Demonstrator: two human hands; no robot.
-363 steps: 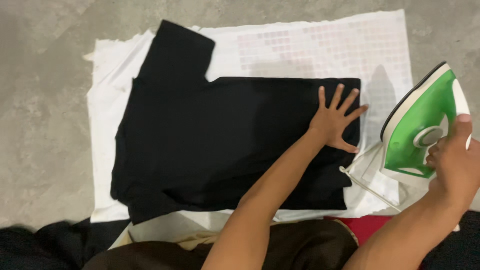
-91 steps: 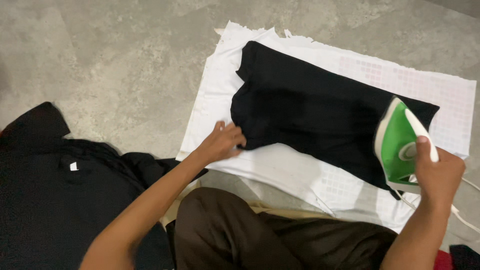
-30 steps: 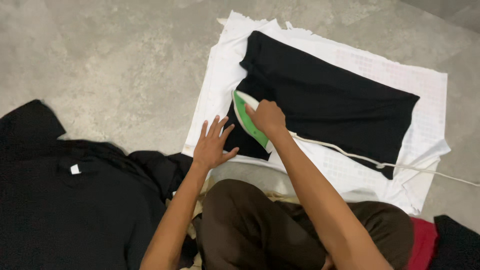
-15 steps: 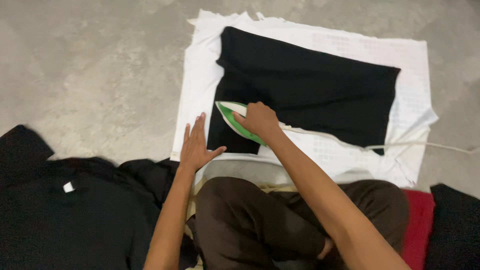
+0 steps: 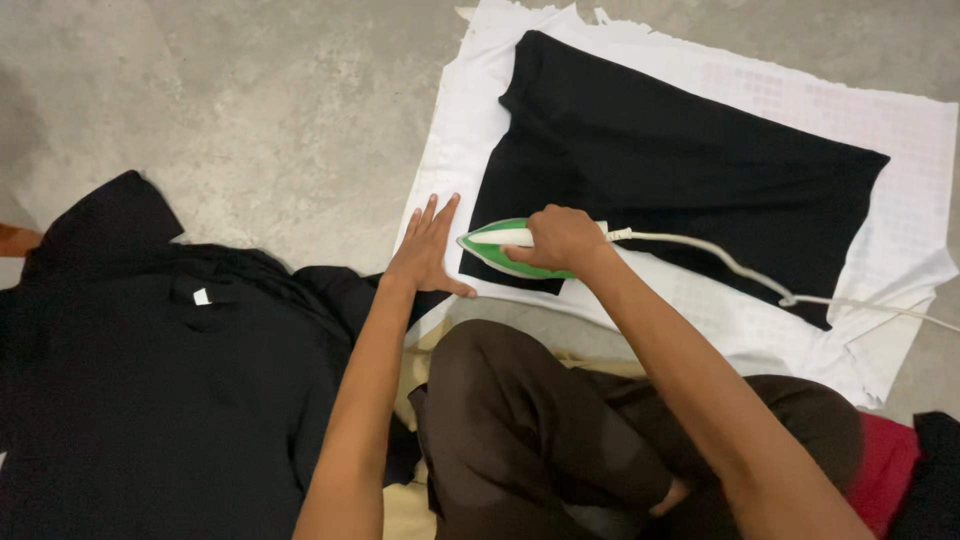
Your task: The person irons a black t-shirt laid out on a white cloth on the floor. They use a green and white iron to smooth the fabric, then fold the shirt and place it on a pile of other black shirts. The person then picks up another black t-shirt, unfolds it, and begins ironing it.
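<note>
Your right hand [image 5: 558,238] grips the green iron [image 5: 500,250] on the black garment [image 5: 670,170]; your left hand [image 5: 428,250] lies flat, released, pinning the white cloth [image 5: 450,150] mid-frame

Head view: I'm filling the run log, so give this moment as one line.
right hand: grips green iron on black garment | left hand: flat on white cloth | cord: trails right
</note>
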